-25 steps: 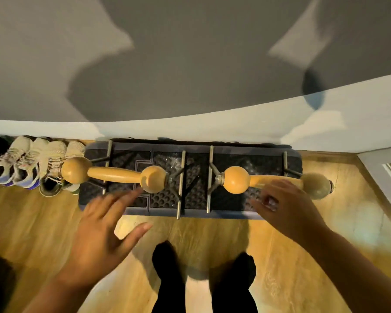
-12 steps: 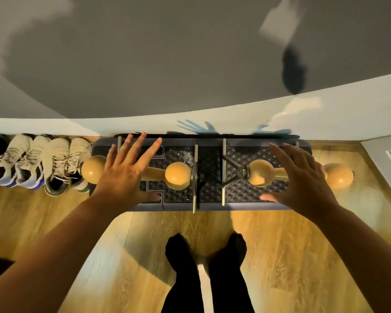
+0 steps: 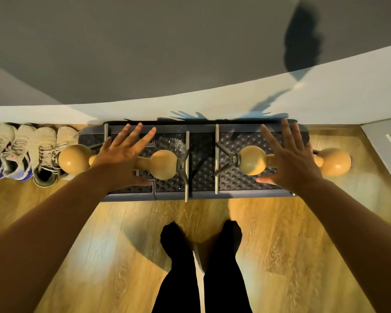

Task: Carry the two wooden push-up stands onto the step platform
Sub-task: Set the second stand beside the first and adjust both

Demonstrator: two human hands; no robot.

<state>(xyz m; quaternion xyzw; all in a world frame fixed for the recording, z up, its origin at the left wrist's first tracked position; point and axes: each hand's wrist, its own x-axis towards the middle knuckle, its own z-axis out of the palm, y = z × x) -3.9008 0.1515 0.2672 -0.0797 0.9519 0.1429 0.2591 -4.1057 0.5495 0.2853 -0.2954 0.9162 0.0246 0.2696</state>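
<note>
On platform (image 3: 203, 193), at 12 o'clock: stiff, smooth stands (image 3: 163, 164) beneath splayed, empty hands (image 3: 120, 159); grip mid-bar.

Open hands (image 3: 122, 159) (image 3: 289, 159) above stands (image 3: 163, 164) (image 3: 252, 160) on platform (image 3: 203, 154).

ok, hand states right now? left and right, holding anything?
Left hand: open, fingers spread above the left push-up stand, holding nothing.
Right hand: open above the right push-up stand, holding nothing.

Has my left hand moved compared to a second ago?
Yes. The left hand went forward from over the floor to above the left push-up stand on the step platform.
</note>
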